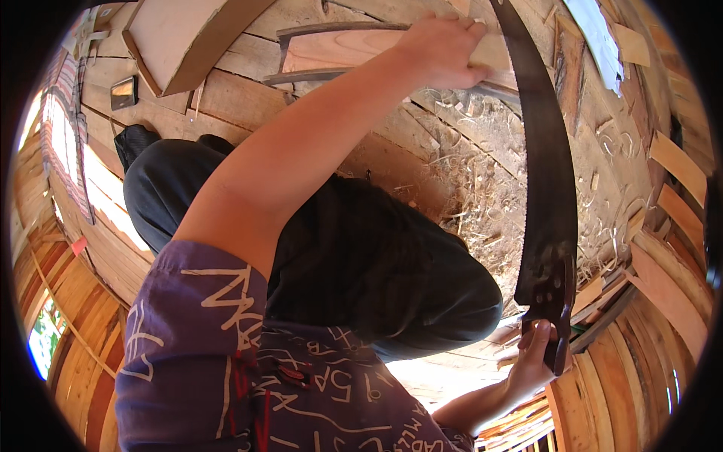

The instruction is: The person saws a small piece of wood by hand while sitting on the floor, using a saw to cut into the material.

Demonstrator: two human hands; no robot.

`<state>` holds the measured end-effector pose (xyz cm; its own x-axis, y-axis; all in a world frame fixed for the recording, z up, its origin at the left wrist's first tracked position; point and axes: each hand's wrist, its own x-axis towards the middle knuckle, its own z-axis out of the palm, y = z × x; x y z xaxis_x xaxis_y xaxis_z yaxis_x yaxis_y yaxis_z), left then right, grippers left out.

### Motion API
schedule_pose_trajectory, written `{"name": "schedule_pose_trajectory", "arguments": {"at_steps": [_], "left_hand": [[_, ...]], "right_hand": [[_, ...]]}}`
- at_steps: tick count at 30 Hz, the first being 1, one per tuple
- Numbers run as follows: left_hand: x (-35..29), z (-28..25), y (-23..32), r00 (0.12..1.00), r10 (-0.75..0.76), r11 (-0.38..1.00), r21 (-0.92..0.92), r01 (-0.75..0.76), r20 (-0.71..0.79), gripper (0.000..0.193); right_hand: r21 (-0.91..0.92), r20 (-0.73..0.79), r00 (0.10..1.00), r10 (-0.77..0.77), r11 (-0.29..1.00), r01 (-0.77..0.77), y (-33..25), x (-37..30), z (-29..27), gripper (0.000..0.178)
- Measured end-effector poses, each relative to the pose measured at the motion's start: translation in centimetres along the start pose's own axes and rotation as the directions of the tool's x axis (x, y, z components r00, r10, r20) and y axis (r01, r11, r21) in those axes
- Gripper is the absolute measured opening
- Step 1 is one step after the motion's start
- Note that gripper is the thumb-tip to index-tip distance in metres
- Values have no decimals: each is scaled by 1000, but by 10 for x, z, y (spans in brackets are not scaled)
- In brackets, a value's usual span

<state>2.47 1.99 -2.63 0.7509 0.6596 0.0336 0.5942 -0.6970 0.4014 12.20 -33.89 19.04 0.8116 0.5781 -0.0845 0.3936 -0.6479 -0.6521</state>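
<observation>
A handsaw (547, 173) with a long dark blade stands along the right of the head view, its toothed edge facing left. My right hand (533, 360) is closed around its dark handle at the lower right. At the top, my left hand (440, 51) grips a wooden plank (343, 50), thumb on the near edge and fingers over the far one. The plank has a pale reddish face and dark raised edges. Its right end lies close beside the blade; whether the teeth touch it I cannot tell.
Curled wood shavings (486, 177) litter the plank floor between my legs and the saw. A shallow wooden box (188, 45) lies at the upper left, with a small dark phone-like object (124, 93) beside it. Slatted wooden walls (614, 377) curve around. A white sheet (595, 38) lies upper right.
</observation>
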Motion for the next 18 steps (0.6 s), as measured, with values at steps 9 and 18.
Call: {"name": "schedule_pose_trajectory", "arguments": {"at_steps": [9,18], "left_hand": [[3,-11,8,998,-33,999,-32,35,58,65],[8,0,13,998,66,998,2,-66,7,66]], "right_hand": [[83,-44,990,130,988,-126,-7,53,53,20],[495,-421,795,437,845,-202,93,-33,-44,15]]}}
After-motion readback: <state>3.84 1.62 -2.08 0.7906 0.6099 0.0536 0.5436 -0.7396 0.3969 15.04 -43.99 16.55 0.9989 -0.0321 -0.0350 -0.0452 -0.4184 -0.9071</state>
